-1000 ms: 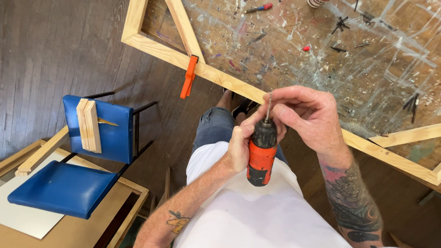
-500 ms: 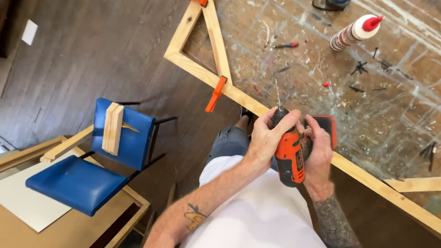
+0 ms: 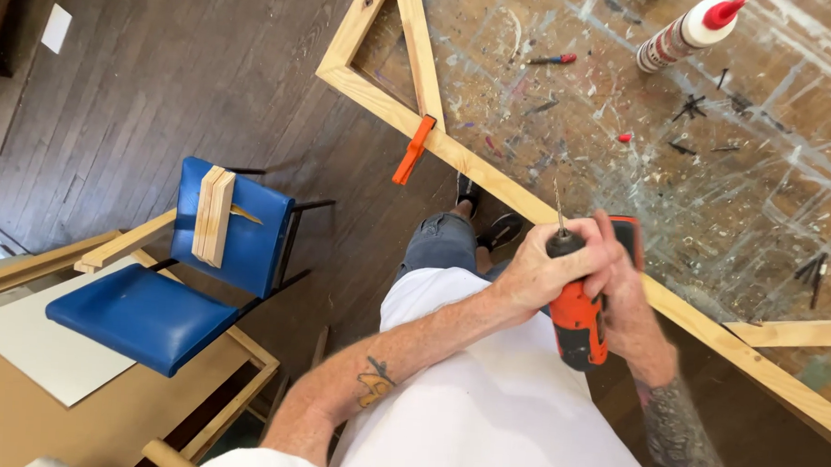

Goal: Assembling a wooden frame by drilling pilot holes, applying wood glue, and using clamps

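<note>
Since half a second ago the view has slid right; the glue bottle (image 3: 678,32) now sits further right. Our left hand (image 3: 549,267) wraps the chuck of the orange drill (image 3: 576,301), and our right hand (image 3: 629,304) closes on its body, above the wooden frame (image 3: 493,176). We judge it rigid and moderately heavy, best held by the handle.

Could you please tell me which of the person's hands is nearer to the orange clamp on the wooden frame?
Left. The left hand grips the drill's chuck, closer to the orange clamp; the right hand lies beyond, behind the drill.
</note>
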